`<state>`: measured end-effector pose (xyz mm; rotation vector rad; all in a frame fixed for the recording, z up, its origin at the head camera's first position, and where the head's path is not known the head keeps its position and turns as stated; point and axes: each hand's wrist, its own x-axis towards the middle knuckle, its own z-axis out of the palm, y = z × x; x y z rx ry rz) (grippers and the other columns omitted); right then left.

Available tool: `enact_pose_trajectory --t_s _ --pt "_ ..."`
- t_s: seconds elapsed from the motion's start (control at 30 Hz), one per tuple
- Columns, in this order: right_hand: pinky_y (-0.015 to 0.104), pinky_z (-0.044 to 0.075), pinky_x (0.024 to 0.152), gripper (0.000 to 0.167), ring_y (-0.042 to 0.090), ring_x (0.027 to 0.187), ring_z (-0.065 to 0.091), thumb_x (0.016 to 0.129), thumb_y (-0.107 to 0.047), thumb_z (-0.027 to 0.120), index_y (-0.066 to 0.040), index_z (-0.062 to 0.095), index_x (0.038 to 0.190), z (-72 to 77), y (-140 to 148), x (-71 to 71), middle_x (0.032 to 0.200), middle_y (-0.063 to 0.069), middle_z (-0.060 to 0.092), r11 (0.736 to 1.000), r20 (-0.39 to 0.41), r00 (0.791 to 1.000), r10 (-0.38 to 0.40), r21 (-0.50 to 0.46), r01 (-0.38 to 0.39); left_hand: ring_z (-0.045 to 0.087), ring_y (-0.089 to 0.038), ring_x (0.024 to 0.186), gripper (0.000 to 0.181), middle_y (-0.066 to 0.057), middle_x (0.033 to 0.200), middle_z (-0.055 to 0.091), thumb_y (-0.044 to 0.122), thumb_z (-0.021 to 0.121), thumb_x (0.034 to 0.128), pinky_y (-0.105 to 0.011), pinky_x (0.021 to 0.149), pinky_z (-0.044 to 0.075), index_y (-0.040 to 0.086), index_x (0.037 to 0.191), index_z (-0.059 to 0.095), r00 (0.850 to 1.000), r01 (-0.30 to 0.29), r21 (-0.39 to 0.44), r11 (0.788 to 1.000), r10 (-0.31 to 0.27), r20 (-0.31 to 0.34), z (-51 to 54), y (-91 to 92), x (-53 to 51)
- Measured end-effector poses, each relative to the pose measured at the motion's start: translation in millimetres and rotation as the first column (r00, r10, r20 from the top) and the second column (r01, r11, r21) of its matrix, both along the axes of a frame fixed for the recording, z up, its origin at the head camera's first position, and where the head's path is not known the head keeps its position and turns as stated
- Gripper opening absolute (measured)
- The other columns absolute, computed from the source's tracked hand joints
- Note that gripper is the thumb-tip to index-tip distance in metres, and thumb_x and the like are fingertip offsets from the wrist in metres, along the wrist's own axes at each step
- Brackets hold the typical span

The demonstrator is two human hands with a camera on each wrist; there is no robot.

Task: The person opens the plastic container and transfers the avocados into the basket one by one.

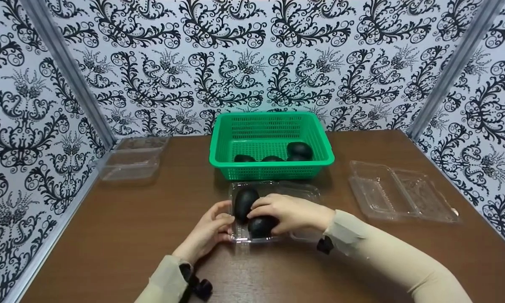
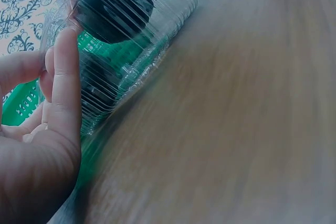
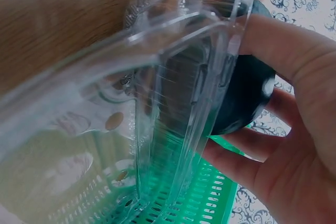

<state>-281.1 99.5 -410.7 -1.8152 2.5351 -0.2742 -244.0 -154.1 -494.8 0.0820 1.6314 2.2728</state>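
In the head view, an open clear plastic clamshell container (image 1: 303, 191) lies on the table. A dark, smooth avocado (image 1: 244, 204) rests along its left side. My right hand (image 1: 292, 212) holds a second avocado (image 1: 261, 227) in the container's near part, its fingers curled over the top. In the right wrist view the thumb and fingers lie around this avocado (image 3: 244, 93). My left hand (image 1: 212, 229) grips the container's left wall; the left wrist view shows thumb and fingers at the clear side (image 2: 121, 61).
Behind the container stands a green plastic basket (image 1: 273, 171) with several dark avocados (image 1: 299, 150) in it. Another open clear container (image 1: 380, 198) lies at the right. Clear containers (image 1: 130, 162) stand at the back left. Patterned walls (image 1: 252, 63) enclose the table (image 1: 142, 223).
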Motion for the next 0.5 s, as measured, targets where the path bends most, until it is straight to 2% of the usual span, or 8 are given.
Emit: enact_pose_trajectory --t_s 0.5 --pt "0.037 0.040 0.104 0.060 0.019 0.124 0.048 0.074 -0.014 0.078 -0.017 0.059 0.131 8.7 6.0 0.6 0.133 0.003 0.055 0.993 0.078 0.997 -0.005 -0.116 0.014 0.053 -0.012 0.063 0.058 -0.007 0.093 0.054 0.002 0.058 0.0916 -0.025 0.053 0.051 0.005 0.143 0.031 1.000 0.002 0.002 1.000 -0.002 -0.014 0.3 -0.1 0.2"
